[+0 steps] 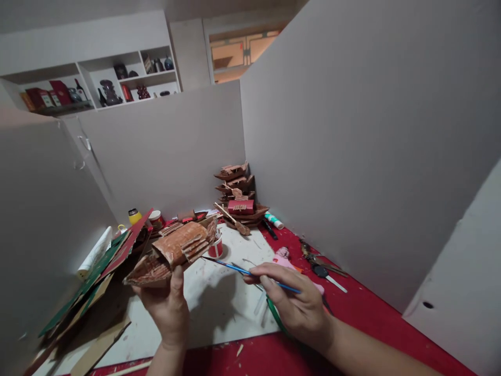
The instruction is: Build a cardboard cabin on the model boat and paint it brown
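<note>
My left hand (166,308) is closed around the underside of a brown model boat (182,243), holding it tilted above the table. The boat has a rounded cabin roof with a glossy orange-brown surface and slatted strips at one end. In my right hand (293,297) a thin blue paintbrush (238,268) is pinched between thumb and fingers. The brush's dark tip points left, close to the boat's right end; whether it touches cannot be told. Just behind the boat stands a small red and white cup (215,246), partly hidden by it.
Several brown model boats (235,185) are stacked in the back corner. Cardboard sheets (105,271) lean at the left. A white board (219,308) lies on the red tabletop (352,324). At the right lie a pink glue gun (284,258) and tools. Grey partitions (364,146) enclose the table.
</note>
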### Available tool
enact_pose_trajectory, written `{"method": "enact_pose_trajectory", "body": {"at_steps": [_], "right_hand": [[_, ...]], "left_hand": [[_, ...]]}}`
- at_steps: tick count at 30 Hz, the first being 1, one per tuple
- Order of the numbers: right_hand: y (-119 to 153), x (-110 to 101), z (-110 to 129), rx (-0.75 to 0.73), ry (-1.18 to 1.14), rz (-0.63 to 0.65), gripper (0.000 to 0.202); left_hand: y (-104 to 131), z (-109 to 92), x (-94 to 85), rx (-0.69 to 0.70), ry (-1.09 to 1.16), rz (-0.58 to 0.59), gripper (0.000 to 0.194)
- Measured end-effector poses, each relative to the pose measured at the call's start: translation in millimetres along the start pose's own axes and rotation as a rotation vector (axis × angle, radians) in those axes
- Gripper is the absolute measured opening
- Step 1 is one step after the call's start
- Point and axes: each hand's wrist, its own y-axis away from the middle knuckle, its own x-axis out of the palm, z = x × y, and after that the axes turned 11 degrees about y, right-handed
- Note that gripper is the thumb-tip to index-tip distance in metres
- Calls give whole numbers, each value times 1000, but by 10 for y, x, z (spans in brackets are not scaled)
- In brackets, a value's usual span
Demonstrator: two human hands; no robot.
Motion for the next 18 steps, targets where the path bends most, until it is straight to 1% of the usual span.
{"method": "enact_pose_trajectory", "body": {"at_steps": [3, 5, 7, 8, 10, 12, 15, 16, 18], "right_hand": [[-23, 2, -58, 137, -41, -49, 18], [-58, 11, -97, 227, -60, -101, 13], [-102, 22, -143, 311, -59, -154, 15], [-125, 28, -170, 345, -51, -179, 16], [-170, 46, -232, 398, -34, -212, 20], [-212, 70, -300, 453, -37, -223, 25], [-279, 116, -409, 537, -70, -208, 32], [-306, 133, -445, 554, -78, -198, 33], [-371, 169, -519, 575, -81, -169, 34]], "left_hand": [[-5, -48, -25, 81, -73, 2, 72], [1, -62, -49, 86, -114, -12, 78], [12, -59, -75, 104, -165, -35, 80], [15, -52, -87, 140, -201, -35, 82], [8, -34, -106, 213, -255, 12, 84], [-35, -20, -113, 227, -224, 88, 82], [-187, -14, -100, 120, -34, 140, 71], [-257, -15, -98, 46, 31, 143, 63], [-409, -13, -112, -187, 153, 147, 47]]}}
